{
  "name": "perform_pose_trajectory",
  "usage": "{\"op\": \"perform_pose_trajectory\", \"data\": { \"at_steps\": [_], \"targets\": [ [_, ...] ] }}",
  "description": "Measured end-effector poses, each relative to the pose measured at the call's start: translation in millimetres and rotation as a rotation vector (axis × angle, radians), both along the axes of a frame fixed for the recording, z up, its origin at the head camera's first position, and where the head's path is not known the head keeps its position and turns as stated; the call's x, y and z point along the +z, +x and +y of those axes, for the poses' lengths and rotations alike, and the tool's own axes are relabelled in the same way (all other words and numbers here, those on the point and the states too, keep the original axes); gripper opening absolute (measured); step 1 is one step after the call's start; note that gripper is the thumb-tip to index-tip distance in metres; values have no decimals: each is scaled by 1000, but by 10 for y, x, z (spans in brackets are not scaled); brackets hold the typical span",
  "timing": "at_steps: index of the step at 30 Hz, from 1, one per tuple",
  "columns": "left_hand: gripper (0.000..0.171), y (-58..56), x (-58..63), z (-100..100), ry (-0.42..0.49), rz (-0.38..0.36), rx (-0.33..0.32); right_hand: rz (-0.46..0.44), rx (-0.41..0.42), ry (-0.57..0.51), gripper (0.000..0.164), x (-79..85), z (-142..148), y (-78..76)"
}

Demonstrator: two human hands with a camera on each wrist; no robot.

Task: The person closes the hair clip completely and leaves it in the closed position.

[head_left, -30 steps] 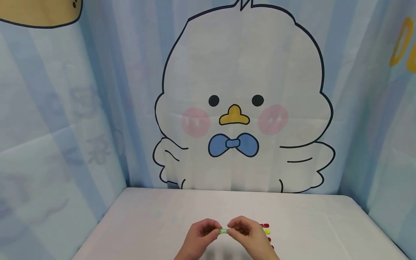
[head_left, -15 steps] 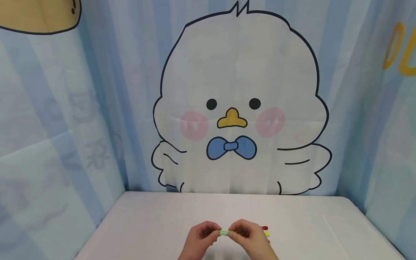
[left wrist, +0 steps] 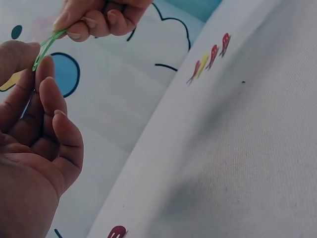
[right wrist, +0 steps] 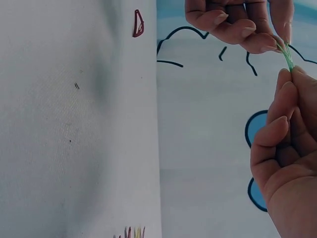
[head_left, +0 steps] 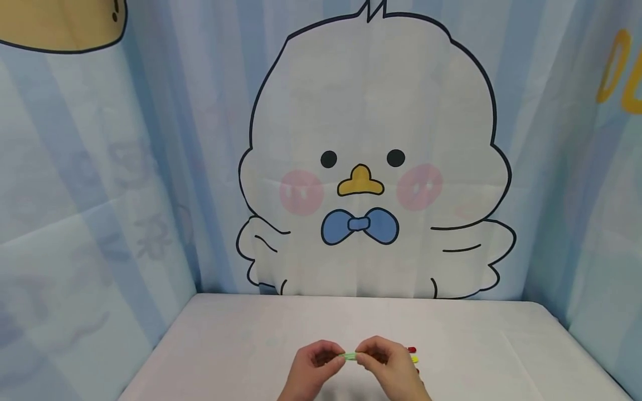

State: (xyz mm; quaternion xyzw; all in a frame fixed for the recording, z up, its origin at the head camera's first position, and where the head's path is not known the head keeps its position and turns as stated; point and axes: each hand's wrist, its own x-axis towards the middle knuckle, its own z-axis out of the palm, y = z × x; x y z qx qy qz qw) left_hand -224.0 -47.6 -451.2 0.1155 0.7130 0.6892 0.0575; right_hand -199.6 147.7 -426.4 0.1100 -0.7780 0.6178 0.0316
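Observation:
A light green snap hair clip [head_left: 349, 356] is held above the table between both hands. The left hand [head_left: 313, 365] pinches one end between thumb and fingertips. At the other end, the thumb and fingers of the right hand [head_left: 390, 363] grip the clip. In the left wrist view the green clip [left wrist: 45, 49] looks slightly bowed. Its thin strips appear a little apart near the left hand in the right wrist view, where the green clip [right wrist: 287, 55] is seen almost edge-on. Fingertips cover both ends.
Red clips [left wrist: 225, 44] and a yellow clip [left wrist: 203, 64] lie in a row on the white table [head_left: 241, 334], partly behind the right hand in the head view. Another dark red clip [right wrist: 138, 24] lies apart on the left. A printed cloth backdrop [head_left: 371, 100] stands behind.
The green clip looks thinner and slightly more tilted than half a second ago, still held at both ends. The hands shift slightly, and the head view drifts a little.

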Motion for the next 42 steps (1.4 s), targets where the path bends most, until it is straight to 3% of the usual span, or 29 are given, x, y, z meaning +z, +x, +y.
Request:
{"op": "perform_pose_trajectory", "data": {
  "at_steps": [8,27,34,42],
  "targets": [
    [15,15,3,5,-3,29,37,40,-48,48,11,-7,-29,17],
    [12,41,19,-28,-60,40,76,-6,-27,57,12,-52,-44,-18],
    [12,21,39,12,-62,56,86,29,-52,67,11,-28,-38,-20],
    [9,18,40,61,-110,29,155,18,-98,96,8,-41,-56,-44]
  ]
}}
